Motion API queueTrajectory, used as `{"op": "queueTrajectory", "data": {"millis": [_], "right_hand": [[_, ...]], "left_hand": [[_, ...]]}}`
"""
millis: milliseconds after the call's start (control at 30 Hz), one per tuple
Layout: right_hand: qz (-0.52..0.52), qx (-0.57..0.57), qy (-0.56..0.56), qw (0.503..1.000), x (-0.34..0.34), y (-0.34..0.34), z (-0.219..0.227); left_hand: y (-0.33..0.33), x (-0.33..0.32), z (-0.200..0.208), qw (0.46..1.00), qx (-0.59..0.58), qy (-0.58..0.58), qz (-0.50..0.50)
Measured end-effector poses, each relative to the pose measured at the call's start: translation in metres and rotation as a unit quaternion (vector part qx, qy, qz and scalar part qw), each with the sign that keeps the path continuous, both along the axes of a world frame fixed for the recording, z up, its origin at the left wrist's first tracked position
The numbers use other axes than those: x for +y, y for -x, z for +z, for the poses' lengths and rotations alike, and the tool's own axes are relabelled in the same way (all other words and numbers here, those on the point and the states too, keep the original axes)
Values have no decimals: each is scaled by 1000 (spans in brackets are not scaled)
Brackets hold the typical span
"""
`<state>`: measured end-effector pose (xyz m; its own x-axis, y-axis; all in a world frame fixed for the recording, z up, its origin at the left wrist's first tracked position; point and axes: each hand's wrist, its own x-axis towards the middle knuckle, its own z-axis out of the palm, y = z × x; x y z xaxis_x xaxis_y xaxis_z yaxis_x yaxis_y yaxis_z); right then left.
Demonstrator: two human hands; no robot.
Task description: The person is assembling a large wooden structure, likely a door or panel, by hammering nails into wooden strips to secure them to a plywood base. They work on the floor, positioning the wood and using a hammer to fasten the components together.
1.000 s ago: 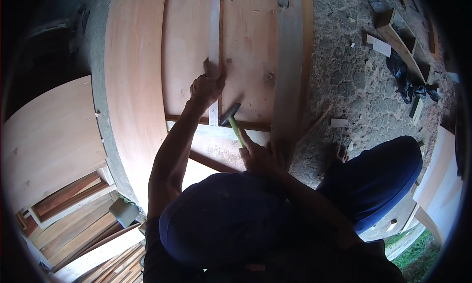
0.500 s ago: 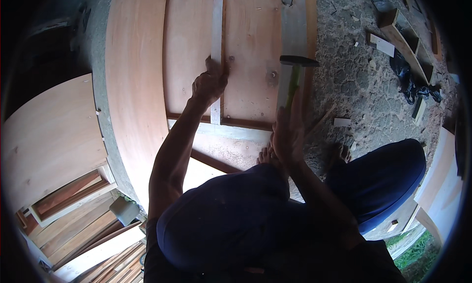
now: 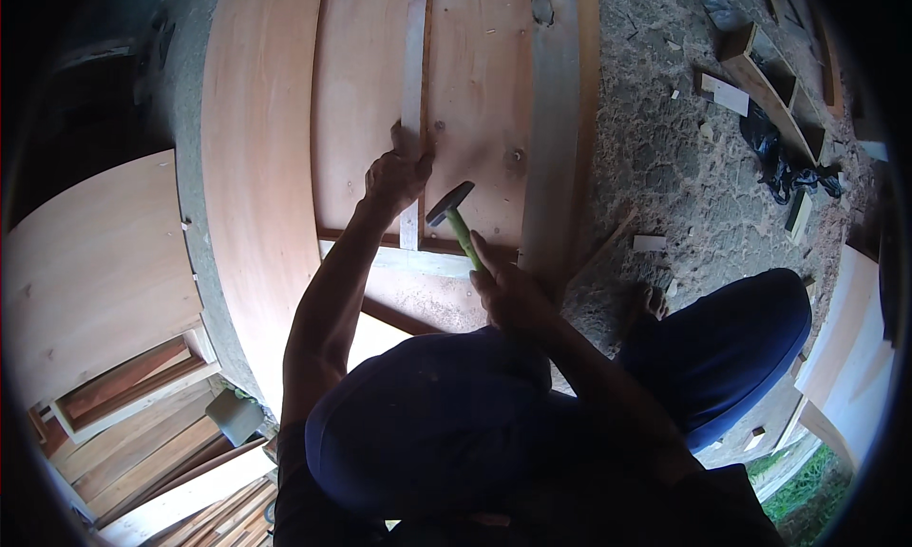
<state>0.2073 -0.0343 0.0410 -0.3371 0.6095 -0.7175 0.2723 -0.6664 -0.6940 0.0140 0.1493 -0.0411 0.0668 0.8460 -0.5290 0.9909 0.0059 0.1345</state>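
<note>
My right hand point(image 3: 518, 295) is wrapped round the green handle of a hammer point(image 3: 460, 222). Its dark head hangs above the panel, just right of a narrow pale wooden strip point(image 3: 413, 72). Farther up that strip, my left hand point(image 3: 397, 179) is closed over it, with one finger stretched along its left side. Whether a nail sits between those fingers is too dark to make out. The strip runs lengthwise over a plywood panel point(image 3: 475, 82) and meets a pale crosspiece point(image 3: 380, 258) at its near end.
A wide board point(image 3: 556, 120) borders the panel on the right. On the rough ground point(image 3: 646, 148) lie a wooden box frame point(image 3: 774, 82), black plastic point(image 3: 765, 148) and scraps. Another plywood sheet point(image 3: 104, 272) and stacked planks point(image 3: 152, 443) are at left. My bent knee point(image 3: 750, 348) is at right.
My right hand has swung the hammer left and nearer, from over the right-hand board to beside the strip. My left hand stays on the strip. The view has shifted slightly.
</note>
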Motion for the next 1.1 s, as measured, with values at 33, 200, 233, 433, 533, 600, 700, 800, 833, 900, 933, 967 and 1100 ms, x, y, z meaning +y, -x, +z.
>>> {"op": "queueTrajectory", "data": {"millis": [33, 200, 233, 433, 533, 600, 700, 800, 833, 900, 933, 967, 1100], "right_hand": [[-101, -43, -131, 985, -9, -3, -22], [-345, -8, -188, 919, 37, -61, 20], [-401, 37, -137, 905, 48, -69, 36], [-364, 54, -196, 909, 67, -145, 96], [-270, -98, -319, 903, 63, -226, 107], [-188, -223, -405, 867, 63, -283, 104], [-73, -376, -433, 816, 55, -363, 66], [8, -436, -393, 810, 11, -452, -10], [36, -463, -339, 818, 0, -463, -21], [77, -498, -238, 830, -19, -480, -23], [104, -502, -228, 828, -27, -488, -27], [129, -512, -211, 822, -42, -504, -30], [189, -530, -239, 791, -47, -521, -30]], "left_hand": [[-13, 3, 12, 1000, -18, 8, 7], [-18, 2, 16, 999, -49, 0, 4], [-16, 1, 17, 999, -41, -3, 22], [8, -30, -10, 988, -25, -150, 27], [-25, -35, 34, 995, -44, -73, 57], [-22, -43, 48, 992, -46, -109, 49], [-9, -42, 30, 923, -72, -372, -72], [-61, -16, 50, 943, -161, -290, -27], [-78, -9, 58, 929, -183, -317, -49], [-105, 7, 64, 923, -234, -303, -41], [-119, 14, 65, 919, -259, -294, -36], [-148, 21, 72, 915, -292, -276, -36], [-196, 49, 73, 889, -394, -228, -42]]}}
